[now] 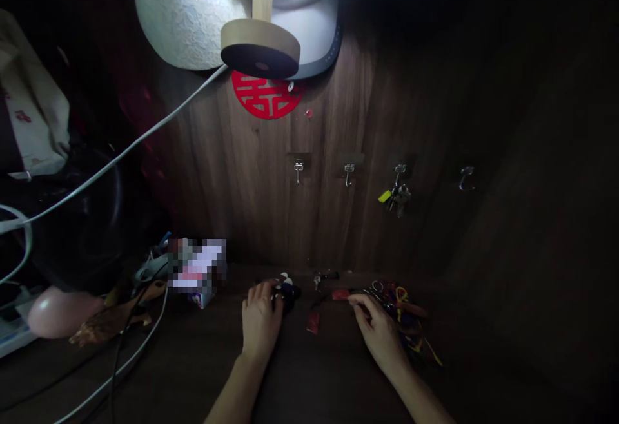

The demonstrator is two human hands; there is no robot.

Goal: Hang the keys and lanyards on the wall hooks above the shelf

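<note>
Your left hand's fingers (261,294) are together, curled onto a small black-and-white charm (286,292). Your right fingertips (353,300) sit by a red tag (340,294) and a tangle of key rings and colored cords (394,305); can't tell if they're pinching anything. It's all on a dark desk (290,385).

Left forearm (233,395) bare, angling up from lower frame, left hand (261,322) palm down, fingers (264,295) curled forward, right forearm (420,398) bare, slanting inward, right hand (380,337) palm down, fingers (360,303) reaching leftward, hands well apart
</note>
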